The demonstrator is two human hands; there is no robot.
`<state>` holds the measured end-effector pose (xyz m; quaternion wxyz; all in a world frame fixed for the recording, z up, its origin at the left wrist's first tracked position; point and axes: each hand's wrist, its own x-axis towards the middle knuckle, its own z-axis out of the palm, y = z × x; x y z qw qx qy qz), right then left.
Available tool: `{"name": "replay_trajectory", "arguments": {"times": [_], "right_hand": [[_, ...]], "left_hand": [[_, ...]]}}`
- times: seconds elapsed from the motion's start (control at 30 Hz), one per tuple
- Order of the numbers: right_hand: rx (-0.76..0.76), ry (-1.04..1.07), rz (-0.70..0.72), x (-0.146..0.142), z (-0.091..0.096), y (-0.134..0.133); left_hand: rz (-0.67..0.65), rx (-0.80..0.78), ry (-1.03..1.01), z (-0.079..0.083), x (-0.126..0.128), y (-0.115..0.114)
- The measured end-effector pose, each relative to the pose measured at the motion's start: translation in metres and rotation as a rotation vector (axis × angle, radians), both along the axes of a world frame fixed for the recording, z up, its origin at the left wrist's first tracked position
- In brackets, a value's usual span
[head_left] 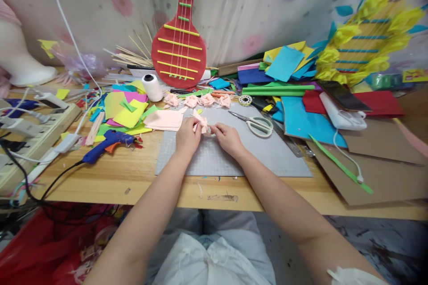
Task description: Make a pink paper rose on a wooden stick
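Note:
A pink paper flower [202,121] is held between my two hands above the grey cutting mat [200,162]. My left hand [187,137] pinches its petals from the left, fingers closed. From the right, my right hand [228,139] is closed in a pinch at the flower's lower end; the exact spot between the fingertips is hidden. Several finished pink paper flowers [191,101] lie in a row just behind. Left of them rests a stack of pale pink paper [162,120]. Scissors [256,124] with pale handles lie on the mat, right of my right hand.
A blue glue gun [109,144] lies to the left, near a power strip [40,142] with cables. A white thread spool [152,88] and a red paper lute [179,55] stand behind. Coloured paper, cardboard [374,173] and a phone [343,95] fill the right side.

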<state>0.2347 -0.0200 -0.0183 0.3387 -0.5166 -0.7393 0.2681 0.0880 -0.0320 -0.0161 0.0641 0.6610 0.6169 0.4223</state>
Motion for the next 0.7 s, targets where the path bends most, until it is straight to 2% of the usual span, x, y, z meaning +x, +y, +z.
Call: {"name": "replay_trajectory", "arguments": {"times": [0.5, 0.7], "right_hand": [[-0.069, -0.033, -0.004, -0.0012, 0.0050, -0.0014], [-0.053, -0.117, 0.037, -0.0014, 0.0061, -0.0008]], "left_hand": [[0.009, -0.080, -0.126, 0.0017, -0.0022, -0.0008], [0.032, -0.037, -0.108, 0.0015, -0.0029, 0.0002]]}}
